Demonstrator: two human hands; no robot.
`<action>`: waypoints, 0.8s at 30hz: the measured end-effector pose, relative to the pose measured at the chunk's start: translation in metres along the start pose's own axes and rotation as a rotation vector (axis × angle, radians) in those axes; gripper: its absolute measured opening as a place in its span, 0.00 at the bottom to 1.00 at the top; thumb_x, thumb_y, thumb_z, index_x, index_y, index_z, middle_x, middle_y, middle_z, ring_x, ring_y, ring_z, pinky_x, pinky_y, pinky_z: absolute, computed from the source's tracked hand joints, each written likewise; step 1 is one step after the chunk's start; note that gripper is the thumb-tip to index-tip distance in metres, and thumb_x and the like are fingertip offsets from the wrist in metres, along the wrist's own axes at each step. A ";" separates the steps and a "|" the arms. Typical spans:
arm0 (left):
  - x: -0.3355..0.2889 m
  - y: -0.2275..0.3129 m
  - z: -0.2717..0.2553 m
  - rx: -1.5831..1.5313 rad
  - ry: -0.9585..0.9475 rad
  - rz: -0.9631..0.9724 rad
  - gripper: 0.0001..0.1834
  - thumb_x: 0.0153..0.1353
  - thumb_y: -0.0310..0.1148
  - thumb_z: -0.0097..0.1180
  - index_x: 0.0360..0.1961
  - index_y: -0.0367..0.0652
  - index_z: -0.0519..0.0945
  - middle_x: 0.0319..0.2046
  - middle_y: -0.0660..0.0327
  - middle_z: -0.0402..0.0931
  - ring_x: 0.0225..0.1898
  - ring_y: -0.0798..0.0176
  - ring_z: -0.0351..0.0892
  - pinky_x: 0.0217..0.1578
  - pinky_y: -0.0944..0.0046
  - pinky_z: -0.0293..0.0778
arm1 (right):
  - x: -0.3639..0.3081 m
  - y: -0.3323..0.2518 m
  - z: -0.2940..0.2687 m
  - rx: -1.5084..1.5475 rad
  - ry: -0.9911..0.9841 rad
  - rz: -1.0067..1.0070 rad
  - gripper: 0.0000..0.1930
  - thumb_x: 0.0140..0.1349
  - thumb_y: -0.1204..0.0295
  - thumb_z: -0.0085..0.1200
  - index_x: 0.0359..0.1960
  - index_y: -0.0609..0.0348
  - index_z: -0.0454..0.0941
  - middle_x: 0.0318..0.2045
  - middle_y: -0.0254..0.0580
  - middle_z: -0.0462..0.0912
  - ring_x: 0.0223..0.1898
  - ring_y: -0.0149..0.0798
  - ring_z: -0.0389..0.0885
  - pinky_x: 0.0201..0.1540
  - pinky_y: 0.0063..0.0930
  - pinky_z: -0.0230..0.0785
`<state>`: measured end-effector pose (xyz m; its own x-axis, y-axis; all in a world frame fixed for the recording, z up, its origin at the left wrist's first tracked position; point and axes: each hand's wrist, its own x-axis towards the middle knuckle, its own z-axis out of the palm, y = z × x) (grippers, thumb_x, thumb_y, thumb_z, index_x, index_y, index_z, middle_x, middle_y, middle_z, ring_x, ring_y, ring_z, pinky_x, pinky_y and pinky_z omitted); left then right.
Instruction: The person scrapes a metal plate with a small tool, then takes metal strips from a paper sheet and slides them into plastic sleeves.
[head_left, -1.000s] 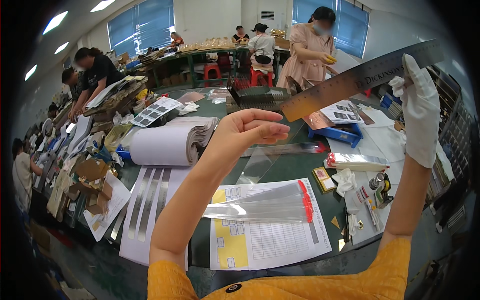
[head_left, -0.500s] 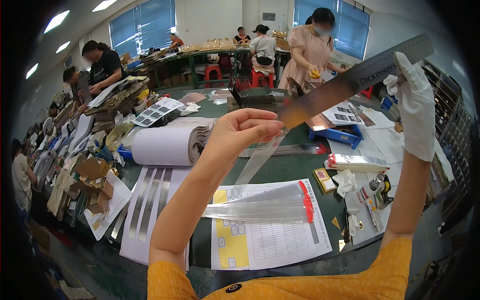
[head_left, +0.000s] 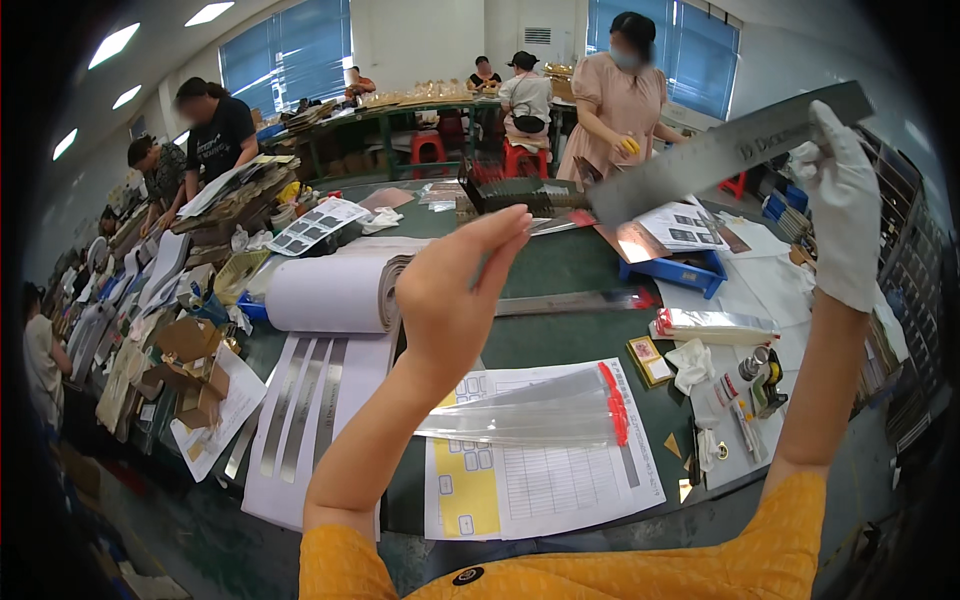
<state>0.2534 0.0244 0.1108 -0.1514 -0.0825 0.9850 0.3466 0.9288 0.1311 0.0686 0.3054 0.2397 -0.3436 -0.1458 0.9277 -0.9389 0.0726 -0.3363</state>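
My right hand (head_left: 845, 210), in a white glove, grips the right end of a long flat metal strip (head_left: 700, 160) and holds it up, slanting down to the left. The strip is grey with dark lettering. Just left of its lower end, my bare left hand (head_left: 450, 290) is closed in a pinch. At those fingertips is a clear plastic sleeve (head_left: 555, 225) with a red end, mostly hidden behind the hand. Several clear red-ended sleeves (head_left: 530, 410) lie on a printed form (head_left: 580, 500) below. Beyond the left wrist, a sleeved strip (head_left: 570, 303) rests on the green table.
At left, a thick white roll (head_left: 325, 293) stands beside several metal strips (head_left: 300, 410) on white sheet. A blue tray (head_left: 685, 275), small yellow box (head_left: 650, 362), crumpled cloth (head_left: 690, 362) and bottles (head_left: 765, 385) are at right. A co-worker (head_left: 620, 100) stands across the table.
My left hand has moved left and up, away from the metal strip's end, with its fingers pinched tighter. The strip has shifted slightly right. The hanging sleeve has swung up beside the fingertips.
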 end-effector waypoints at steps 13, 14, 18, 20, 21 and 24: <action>-0.011 0.029 -0.005 0.253 -0.030 0.475 0.11 0.49 0.20 0.63 0.37 0.37 0.81 0.34 0.59 0.84 0.42 0.53 0.83 0.40 0.62 0.79 | -0.040 0.032 0.040 0.256 -0.152 0.498 0.14 0.64 0.85 0.43 0.51 0.70 0.73 0.31 0.37 0.74 0.28 0.23 0.71 0.28 0.13 0.67; -0.014 0.030 -0.005 0.249 -0.035 0.475 0.11 0.49 0.20 0.63 0.37 0.37 0.81 0.34 0.59 0.84 0.42 0.53 0.83 0.40 0.62 0.79 | -0.043 0.038 0.041 0.297 -0.156 0.542 0.13 0.64 0.83 0.44 0.50 0.71 0.73 0.31 0.38 0.74 0.29 0.23 0.72 0.28 0.14 0.67; -0.023 0.028 0.000 0.259 -0.052 0.480 0.11 0.50 0.20 0.63 0.37 0.36 0.81 0.34 0.58 0.84 0.41 0.55 0.84 0.39 0.64 0.79 | -0.063 0.055 0.050 0.045 -0.281 0.439 0.14 0.63 0.85 0.42 0.49 0.70 0.73 0.37 0.42 0.77 0.34 0.28 0.78 0.32 0.16 0.72; -0.026 0.021 0.003 0.261 -0.067 0.469 0.11 0.50 0.20 0.63 0.37 0.36 0.81 0.33 0.58 0.84 0.40 0.55 0.84 0.39 0.65 0.79 | -0.073 0.057 0.061 0.162 -0.209 0.503 0.15 0.62 0.86 0.39 0.49 0.70 0.73 0.38 0.42 0.77 0.35 0.29 0.79 0.34 0.17 0.74; -0.028 0.017 0.003 0.274 -0.052 0.475 0.11 0.52 0.22 0.60 0.39 0.37 0.82 0.34 0.58 0.83 0.41 0.57 0.84 0.40 0.65 0.78 | -0.080 0.057 0.066 0.277 -0.130 0.556 0.17 0.61 0.88 0.36 0.49 0.70 0.73 0.40 0.42 0.78 0.37 0.30 0.80 0.35 0.18 0.75; -0.028 0.008 0.003 0.293 -0.054 0.477 0.12 0.54 0.23 0.56 0.41 0.38 0.82 0.36 0.59 0.83 0.41 0.59 0.83 0.41 0.65 0.78 | -0.087 0.053 0.069 0.241 -0.132 0.489 0.17 0.61 0.87 0.34 0.47 0.72 0.73 0.41 0.43 0.78 0.39 0.32 0.81 0.38 0.20 0.76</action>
<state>0.2575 0.0350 0.0835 -0.0912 0.3824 0.9195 0.1179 0.9210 -0.3713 0.0474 0.2534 0.1300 -0.7247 -0.2755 0.6316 -0.6420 -0.0627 -0.7641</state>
